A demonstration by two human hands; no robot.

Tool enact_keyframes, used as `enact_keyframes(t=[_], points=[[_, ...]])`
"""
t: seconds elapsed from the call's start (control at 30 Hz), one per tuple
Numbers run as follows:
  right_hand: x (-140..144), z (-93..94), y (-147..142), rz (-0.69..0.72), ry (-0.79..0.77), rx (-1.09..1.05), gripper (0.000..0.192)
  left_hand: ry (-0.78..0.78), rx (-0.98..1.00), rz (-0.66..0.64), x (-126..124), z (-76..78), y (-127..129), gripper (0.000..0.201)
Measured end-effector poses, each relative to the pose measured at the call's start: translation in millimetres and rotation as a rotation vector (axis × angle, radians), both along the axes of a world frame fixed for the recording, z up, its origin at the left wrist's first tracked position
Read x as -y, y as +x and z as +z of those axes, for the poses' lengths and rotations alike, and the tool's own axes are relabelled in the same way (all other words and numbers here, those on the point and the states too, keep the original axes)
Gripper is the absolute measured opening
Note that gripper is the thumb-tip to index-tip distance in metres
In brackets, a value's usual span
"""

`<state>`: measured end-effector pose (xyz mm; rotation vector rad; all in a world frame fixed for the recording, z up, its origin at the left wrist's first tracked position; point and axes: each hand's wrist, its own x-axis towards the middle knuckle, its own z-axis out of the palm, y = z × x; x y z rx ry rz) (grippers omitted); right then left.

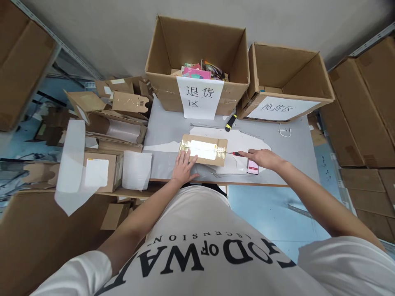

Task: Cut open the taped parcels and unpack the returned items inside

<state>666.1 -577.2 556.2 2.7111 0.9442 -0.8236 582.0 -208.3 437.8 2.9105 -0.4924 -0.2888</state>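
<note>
- Head view: a flat, brown cardboard package lay on the grey tabletop, in front of the person; a white label covered the middle of its upper face.
- Left hand: fingers spread, palm down, fingertips on the package's near-left part; not closed around it.
- Right hand: closed around a slim red-and-black tool. Its thin tip pointed left, at the package's right edge; contact could not be told.
- A phone with a pink-and-white screen lay just below the right hand.
- A black-and-yellow utility knife lay beyond the package, near the cartons.
- Behind stood a large, open brown carton with pink packets inside and a white paper sign on its front; to its right, a smaller open brown carton, also signed.
- Opened brown boxes were heaped at left.
</note>
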Motion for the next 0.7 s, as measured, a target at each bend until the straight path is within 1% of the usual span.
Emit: enact_keyframes(t=[0.07,0.1,0.17,0.2,0.3,0.37,0.43,0.47,0.53,0.63,0.7], points=[[17.6,-3.6,-7.3,-0.102,0.063,0.008,0.06,0.005,0.009,-0.011,-1.1,0.9,1.3,0.096],[25.1,-7.6,-12.2,-0.168,0.121,0.009,0.056,0.008,0.018,-0.019,-1.8,1.7,1.8,0.095],[33.0,-21.1,-25.4,-0.336,0.288,-0.005,0.051,0.013,0.04,-0.036,-3.2,4.2,3.1,0.088],[32.2,-30.7,-33.3,-0.439,0.389,-0.024,0.051,0.017,0.049,-0.042,-3.6,6.0,4.2,0.082],[11.7,-66.4,-58.8,-0.788,0.715,-0.144,0.057,0.032,0.059,-0.029,-3.5,13.5,10.7,0.071],[-10.2,-90.1,-73.6,-0.992,0.94,-0.226,0.066,0.032,0.06,-0.011,-2.3,19.3,18.5,0.075],[-31.0,-108.3,-84.5,-1.132,1.126,-0.269,0.075,0.022,0.069,-0.003,-1.2,24.5,29.1,0.085],[-39.5,-114.8,-88.4,-1.185,1.198,-0.281,0.079,0.015,0.075,-0.006,-0.9,26.5,35.4,0.09],[-51.8,-122.9,-93.6,-1.251,1.293,-0.308,0.084,0.008,0.083,-0.028,-1.1,29.3,49.0,0.101],[-60.0,-126.9,-96.6,-1.287,1.358,-0.335,0.083,0.017,0.068,-0.079,-2.3,30.6,68.7,0.116],[-60.7,-127.4,-96.8,-1.291,1.381,-0.343,0.082,0.035,0.04,-0.101,-2.7,30.0,78.3,0.122]])
